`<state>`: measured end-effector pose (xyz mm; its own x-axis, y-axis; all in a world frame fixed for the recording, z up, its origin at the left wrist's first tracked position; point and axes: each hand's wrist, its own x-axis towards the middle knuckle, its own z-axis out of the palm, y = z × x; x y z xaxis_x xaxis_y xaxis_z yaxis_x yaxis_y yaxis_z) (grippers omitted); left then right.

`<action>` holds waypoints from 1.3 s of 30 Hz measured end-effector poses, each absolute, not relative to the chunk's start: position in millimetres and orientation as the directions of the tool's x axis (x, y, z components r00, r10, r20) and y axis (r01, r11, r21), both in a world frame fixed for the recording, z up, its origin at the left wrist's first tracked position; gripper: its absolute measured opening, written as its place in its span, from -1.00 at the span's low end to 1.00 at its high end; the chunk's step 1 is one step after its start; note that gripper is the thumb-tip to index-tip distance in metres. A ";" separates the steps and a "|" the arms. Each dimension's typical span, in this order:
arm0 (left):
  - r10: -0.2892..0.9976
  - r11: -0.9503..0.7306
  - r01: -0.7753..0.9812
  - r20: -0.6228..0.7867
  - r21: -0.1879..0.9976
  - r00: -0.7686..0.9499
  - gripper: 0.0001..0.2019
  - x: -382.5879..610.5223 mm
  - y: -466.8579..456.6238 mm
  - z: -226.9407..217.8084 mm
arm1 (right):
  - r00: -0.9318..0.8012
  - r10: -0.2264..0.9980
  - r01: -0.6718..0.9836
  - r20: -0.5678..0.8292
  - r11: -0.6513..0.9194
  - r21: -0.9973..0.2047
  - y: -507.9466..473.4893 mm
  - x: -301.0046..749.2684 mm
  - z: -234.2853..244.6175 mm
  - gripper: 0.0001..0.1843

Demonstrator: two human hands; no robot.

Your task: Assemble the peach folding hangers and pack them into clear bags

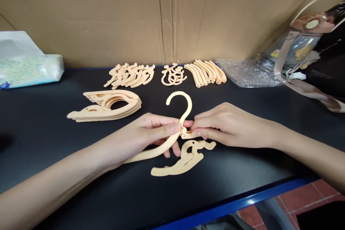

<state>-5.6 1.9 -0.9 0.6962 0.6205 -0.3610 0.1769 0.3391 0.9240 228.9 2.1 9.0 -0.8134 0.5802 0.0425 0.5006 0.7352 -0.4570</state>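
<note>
My left hand (151,126) pinches a cream hook (190,105) and a long curved bar (151,153) at the spot where they meet, with my thumb pressed on top. The hook points up and curls over to the left, and the bar slopes down under my wrist. My right hand (225,124) pinches a small piece (188,135) between thumb and finger, and its end is right by that spot. I can't tell if it is touching. Just below my hands, some joined curvy parts (179,166) lie flat on the black table (242,179). On the left, near my left hand, is a stack of folded hangers (94,115). Farther back there are three bunches: wavy pieces (138,79) on the left, loose hooks (172,83) in the middle, and thin bars (207,73) on the right. A crinkly clear bag (245,73) lies beside the thin bars, and a see-through bottle (285,51) with a strap leans behind it. A tissue pack (29,70) sits at the far left, by the brown cardboard (107,14).
</note>
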 end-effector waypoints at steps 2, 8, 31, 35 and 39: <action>0.617 0.364 0.171 -0.375 0.915 0.692 -0.77 -5.2 1.7 0.1 | -0.813 0.581 0.502 0.046 0.738 -0.451 1.7 228.6 9.7 -0.66; 0.603 0.409 0.178 -0.411 0.895 0.684 -0.76 -6.7 2.7 2.1 | -0.811 0.584 0.517 0.035 0.744 -0.424 4.5 232.5 12.7 -0.64; 0.705 -0.010 0.298 -0.205 0.955 0.679 -0.65 -6.8 -0.7 -3.7 | -0.795 0.606 0.518 0.019 0.695 -0.499 6.2 233.8 5.4 -0.62; 0.736 -0.127 0.303 -0.115 0.944 0.667 -0.65 -6.7 1.0 -4.2 | -0.770 0.637 0.539 0.031 0.676 -0.503 3.1 231.6 6.3 -0.62; 0.750 -0.195 0.315 -0.066 0.929 0.658 -0.63 -5.5 1.3 -5.2 | -0.723 0.691 0.571 0.011 0.606 -0.553 0.9 227.4 4.8 -0.66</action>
